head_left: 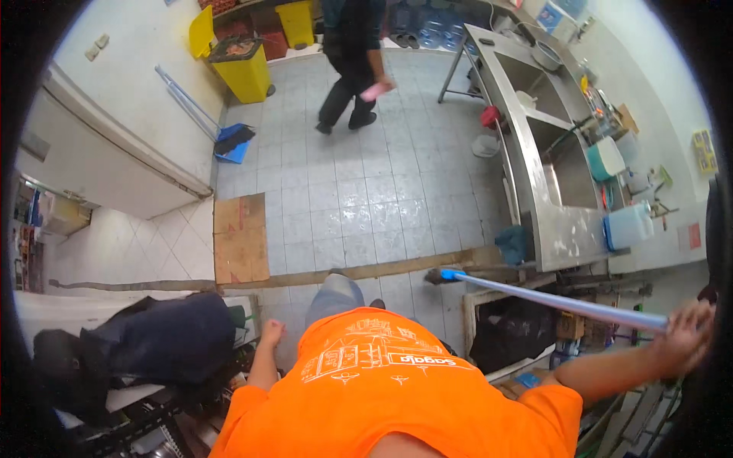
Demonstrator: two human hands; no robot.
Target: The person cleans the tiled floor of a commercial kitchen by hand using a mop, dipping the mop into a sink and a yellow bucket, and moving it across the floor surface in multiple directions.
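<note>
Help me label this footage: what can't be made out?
Head view: handle end of the broom, hidden by the right hand.
Head view: head of the co-worker, cut off by the top edge.
Head view: what the pink thing is; too small, blurred.
Head view: inside the black bag, hidden by its folds.

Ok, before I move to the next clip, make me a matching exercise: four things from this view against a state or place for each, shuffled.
Things
1. long-handled broom
2. cardboard sheet
3. nearer yellow bin
4. sink unit

States and places
A. lid standing open
B. steel, along the right-hand wall
C. gripped in the right hand
D. brown, flat on the floor

Pairs: 1-C, 2-D, 3-A, 4-B
</note>
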